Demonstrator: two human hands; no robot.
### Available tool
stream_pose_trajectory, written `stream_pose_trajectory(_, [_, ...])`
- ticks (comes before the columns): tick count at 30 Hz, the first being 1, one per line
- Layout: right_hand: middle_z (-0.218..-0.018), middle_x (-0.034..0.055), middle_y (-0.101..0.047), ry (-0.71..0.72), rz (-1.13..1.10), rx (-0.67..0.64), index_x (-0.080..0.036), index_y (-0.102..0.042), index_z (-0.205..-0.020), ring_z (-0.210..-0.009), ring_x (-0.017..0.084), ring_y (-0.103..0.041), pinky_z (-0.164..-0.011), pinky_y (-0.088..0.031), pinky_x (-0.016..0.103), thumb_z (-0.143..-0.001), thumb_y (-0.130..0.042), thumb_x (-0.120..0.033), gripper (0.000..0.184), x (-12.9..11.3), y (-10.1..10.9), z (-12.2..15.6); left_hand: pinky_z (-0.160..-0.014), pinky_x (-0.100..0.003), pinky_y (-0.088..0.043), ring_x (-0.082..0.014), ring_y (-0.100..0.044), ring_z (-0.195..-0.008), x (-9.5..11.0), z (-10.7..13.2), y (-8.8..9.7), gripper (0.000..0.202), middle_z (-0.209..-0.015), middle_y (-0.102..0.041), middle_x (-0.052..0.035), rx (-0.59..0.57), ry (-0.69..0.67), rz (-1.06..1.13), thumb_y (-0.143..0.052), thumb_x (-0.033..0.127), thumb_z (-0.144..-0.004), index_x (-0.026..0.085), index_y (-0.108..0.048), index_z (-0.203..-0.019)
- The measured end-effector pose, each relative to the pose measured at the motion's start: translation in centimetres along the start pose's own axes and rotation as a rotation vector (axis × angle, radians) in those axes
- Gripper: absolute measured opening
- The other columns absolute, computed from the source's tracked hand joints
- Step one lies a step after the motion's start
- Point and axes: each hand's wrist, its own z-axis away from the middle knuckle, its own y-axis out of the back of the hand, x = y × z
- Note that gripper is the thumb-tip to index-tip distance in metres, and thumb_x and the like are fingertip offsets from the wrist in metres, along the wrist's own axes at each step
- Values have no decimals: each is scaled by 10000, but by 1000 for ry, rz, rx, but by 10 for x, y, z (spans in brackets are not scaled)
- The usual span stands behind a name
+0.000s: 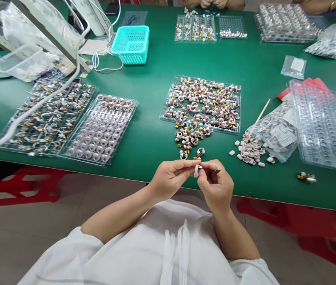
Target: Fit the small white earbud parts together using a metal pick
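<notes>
Both my hands meet at the near edge of the green table [150, 59]. My left hand [169, 178] and my right hand [215, 184] pinch a small white shell part [197, 170] between their fingertips. A thin dark tool [215, 172] pokes out of my right hand's fingers. Just beyond my hands lies a loose heap of small beige parts with wires [190, 138], spilling from a clear tray [203, 103] full of the same. A pile of plain white shells [249, 150] lies to the right.
Two clear trays of parts [49, 114] [99, 128] sit at left under a white cable. A plastic bag of shells [275, 130], a wooden stick [260, 114] and empty clear trays [325, 122] lie at right. A teal basket [130, 43] stands behind. Other people's hands show at the far edge.
</notes>
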Motion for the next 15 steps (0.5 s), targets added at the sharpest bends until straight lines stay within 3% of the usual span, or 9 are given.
stream_pose_trajectory(15, [-703, -34, -503, -65, -117, -39, -211, -555, -785, -570, 97, -476, -473, -386, 220, -768, -600, -146, 80, 2, -1, -2, -751, -239, -574, -175, -712, -796, -7, 1, 2, 226, -910, -775, -85, -80, -79, -53, -641, 262, -886, 168, -780, -1038])
